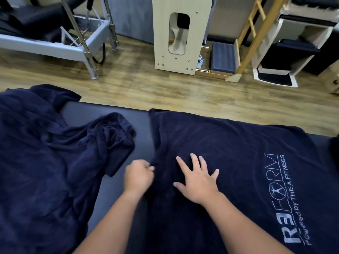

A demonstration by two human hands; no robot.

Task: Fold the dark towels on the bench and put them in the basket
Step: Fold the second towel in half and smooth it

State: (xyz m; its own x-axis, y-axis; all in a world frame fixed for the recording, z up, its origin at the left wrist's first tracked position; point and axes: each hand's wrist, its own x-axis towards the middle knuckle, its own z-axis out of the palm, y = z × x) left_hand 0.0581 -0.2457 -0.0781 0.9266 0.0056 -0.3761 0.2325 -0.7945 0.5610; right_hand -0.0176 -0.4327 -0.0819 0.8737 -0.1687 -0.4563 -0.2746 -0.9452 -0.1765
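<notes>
Right now I see the spread towel [229,153] lying flat across the right part of the worktop [141,132], its far edge near the worktop's far rim and its printed logo [282,202] running along the right side. My right hand [197,182] rests palm-down on it, fingers [194,161] splayed wide and straight, pressing the cloth just inside its left edge. My left hand [138,177] sits at that same left edge, fingers curled and pinching a bunched fold of the fabric; the hand is blurred, so I cannot tell how much cloth it holds. Between the two hands the towel puckers into soft ridges.

Left of the bare strip of worktop lies the crumpled towel pile [45,153], heaped and twisted, one corner hanging over the far edge. It lies apart from both hands.

Both towels are dark navy terry, matte and slightly fuzzy; the logo is pale grey lettering. Under them, the worktop is smooth dark padded vinyl with a faint sheen. Beyond it runs a wood-plank floor [146,85], with a pale wooden box [178,35] with a rounded cut-out and a grey metal frame [55,48] standing on it.
</notes>
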